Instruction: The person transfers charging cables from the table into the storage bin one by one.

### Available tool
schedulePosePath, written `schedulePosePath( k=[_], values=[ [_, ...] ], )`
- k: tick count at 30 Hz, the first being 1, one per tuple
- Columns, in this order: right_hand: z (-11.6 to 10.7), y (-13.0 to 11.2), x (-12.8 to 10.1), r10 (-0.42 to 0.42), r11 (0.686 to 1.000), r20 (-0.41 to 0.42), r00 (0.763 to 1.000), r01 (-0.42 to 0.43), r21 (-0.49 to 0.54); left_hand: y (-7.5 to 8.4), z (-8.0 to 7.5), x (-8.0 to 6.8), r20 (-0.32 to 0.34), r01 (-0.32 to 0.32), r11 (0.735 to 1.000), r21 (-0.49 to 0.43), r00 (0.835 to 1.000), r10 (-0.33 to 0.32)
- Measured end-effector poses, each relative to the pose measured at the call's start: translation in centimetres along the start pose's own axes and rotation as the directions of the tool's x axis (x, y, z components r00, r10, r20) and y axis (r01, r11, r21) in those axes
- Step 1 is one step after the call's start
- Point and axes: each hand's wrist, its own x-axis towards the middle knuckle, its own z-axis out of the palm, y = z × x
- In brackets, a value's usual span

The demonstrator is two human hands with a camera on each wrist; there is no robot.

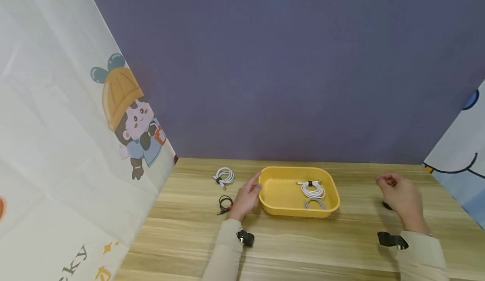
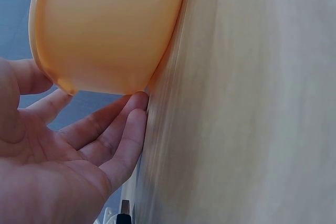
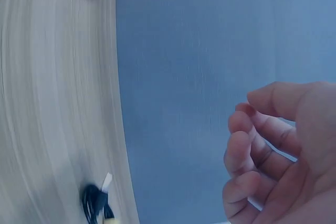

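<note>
My left hand is at the left end of a yellow plastic basket, fingers fairly straight and touching its outer wall. The left wrist view has the thumb and index finger at the basket's rim and other fingertips low against its side. Inside lie a coiled white charging cable with a black strap and a coiled grey cable. Raised above the table to the right, my right hand has loosely curled fingers and holds nothing. A black cable lies beneath it, mostly hidden in the head view.
Left of the basket are a coiled white cable and a coiled black cable with a red tie. The wooden table ends at a dark blue backdrop, and a printed white sheet stands on the left.
</note>
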Motion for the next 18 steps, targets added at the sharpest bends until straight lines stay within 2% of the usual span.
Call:
schedulePosePath(
  k=[8,18],
  values=[
    [-0.7,2.7,0.1,0.041,0.999,-0.002,0.999,-0.041,0.009,0.0,-0.4,0.0,-0.010,-0.002,1.000,0.006,1.000,0.002],
    [-2.1,4.6,0.4,0.159,0.987,0.087,0.983,-0.158,-0.013,0.2,-0.6,-0.1,-0.012,0.017,1.000,-0.016,1.000,-0.017]
  ],
)
